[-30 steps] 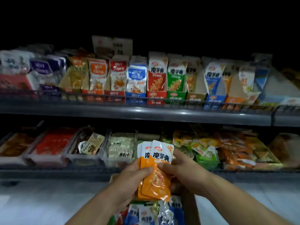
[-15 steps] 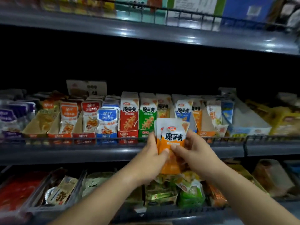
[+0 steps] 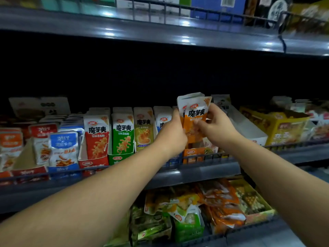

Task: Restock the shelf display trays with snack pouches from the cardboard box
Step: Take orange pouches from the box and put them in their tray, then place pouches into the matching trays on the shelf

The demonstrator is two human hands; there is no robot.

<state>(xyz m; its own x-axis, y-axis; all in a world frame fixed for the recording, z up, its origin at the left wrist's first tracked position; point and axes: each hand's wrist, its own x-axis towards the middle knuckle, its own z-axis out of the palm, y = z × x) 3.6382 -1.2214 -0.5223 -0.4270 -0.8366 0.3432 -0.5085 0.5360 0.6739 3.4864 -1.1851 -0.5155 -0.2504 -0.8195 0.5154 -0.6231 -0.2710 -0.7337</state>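
Dark room lies open between the upper shelf [image 3: 160,32] and the tray tops, but the rail [image 3: 210,155] bars a low way in, packed trays [image 3: 118,158] crowd the left, and a white tray [image 3: 249,129] walls the right of the orange tray [image 3: 194,153] under the pouches [image 3: 195,113].

White printed card sign [image 3: 38,106] far left of the left hand [image 3: 171,134]. Grey metal upper shelf [image 3: 142,31] overhead carries a blue cardboard box [image 3: 206,4]. Yellow cardboard carton [image 3: 277,127] right of the right hand [image 3: 216,127].
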